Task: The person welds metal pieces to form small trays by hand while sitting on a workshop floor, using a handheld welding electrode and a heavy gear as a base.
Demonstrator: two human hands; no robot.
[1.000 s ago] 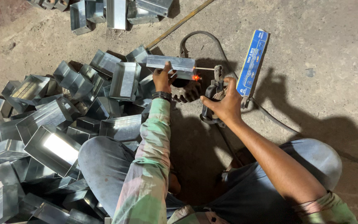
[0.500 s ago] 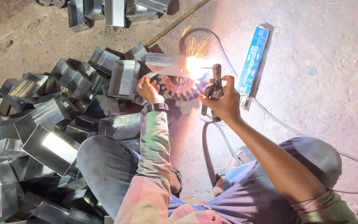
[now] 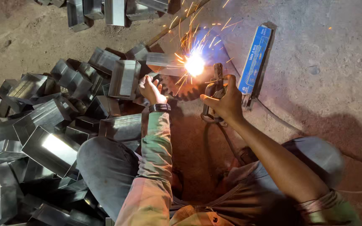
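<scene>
My right hand [image 3: 227,100] grips a welding electrode holder [image 3: 214,94], whose rod tip burns in a bright arc [image 3: 194,65] with sparks flying upward. The arc sits on a folded sheet-metal box piece [image 3: 164,63] that rests over a dark toothed gear [image 3: 185,88]. My left hand [image 3: 151,88], with a wristwatch, touches the underside of that piece and steadies it. A black cable [image 3: 227,142] runs from the holder back toward my body.
A big heap of shiny metal box pieces [image 3: 51,121] fills the left side, with more [image 3: 105,10] at the top. A blue box of electrodes [image 3: 254,60] lies right of the arc. A long rod [image 3: 168,27] lies on the sandy concrete floor [image 3: 323,50]. My knees bracket the spot.
The arc has struck and grown from a faint glow to a bright flash with sparks. My left hand slid lower under the metal piece; my right hand stays on the holder.
</scene>
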